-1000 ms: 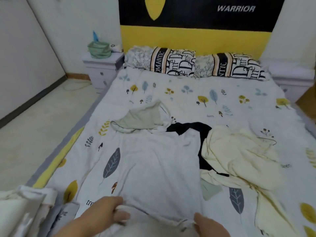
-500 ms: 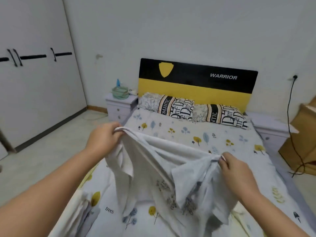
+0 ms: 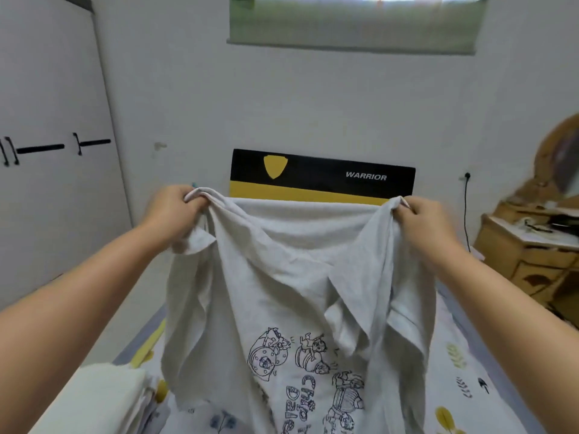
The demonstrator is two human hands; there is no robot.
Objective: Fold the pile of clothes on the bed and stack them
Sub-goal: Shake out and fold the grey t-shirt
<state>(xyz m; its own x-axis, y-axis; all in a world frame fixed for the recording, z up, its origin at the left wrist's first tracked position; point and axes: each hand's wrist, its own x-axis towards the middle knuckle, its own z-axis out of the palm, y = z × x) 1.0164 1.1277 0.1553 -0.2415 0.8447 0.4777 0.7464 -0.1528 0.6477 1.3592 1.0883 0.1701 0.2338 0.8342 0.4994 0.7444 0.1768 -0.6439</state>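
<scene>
While gripped by both hands: cartoon-print tee, "WARRIOR" headboard behind.

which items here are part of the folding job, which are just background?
Job:
- left hand, gripping the shirt
- right hand, gripping the shirt
- grey shirt, held up
- folded stack
- bed

Background:
- headboard
- wardrobe
- dresser
- cable

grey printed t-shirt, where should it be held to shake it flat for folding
At its two top corners, one hand from each side, as now: the left hand pinches the bunched left corner and the right hand the right one. The grey t-shirt hangs wrinkled between them, its top edge stretched straight and the cartoon print low, so pulling the hands apart should flatten it.
</scene>
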